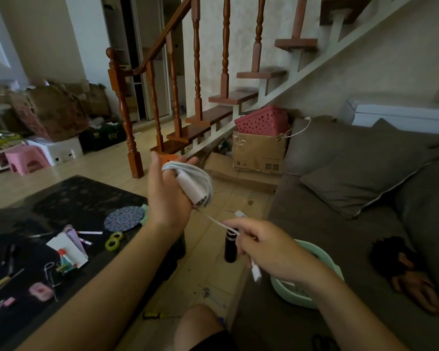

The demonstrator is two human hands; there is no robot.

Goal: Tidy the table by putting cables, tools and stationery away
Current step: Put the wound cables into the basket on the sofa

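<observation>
A white cable (200,177) is coiled around the fingers of my left hand (167,196), which is raised above the floor beside the black table (69,206). A white charger block (191,190) lies against that coil. My right hand (269,247) pinches the cable's loose end, and a strand runs taut from it up to the coil. A white plug (256,271) hangs below my right fingers. On the table lie pens (89,233), a screwdriver (8,278), green tape rings (114,240), a pink tape dispenser (41,291) and a notepad (69,249).
A mint green basin (302,298) sits on the grey sofa (340,224) under my right wrist. A dark bottle (231,247) stands on the tiled floor. A patterned coaster (124,219) lies on the table. Cardboard boxes (260,153) and a pink basket (262,121) sit under the wooden stairs.
</observation>
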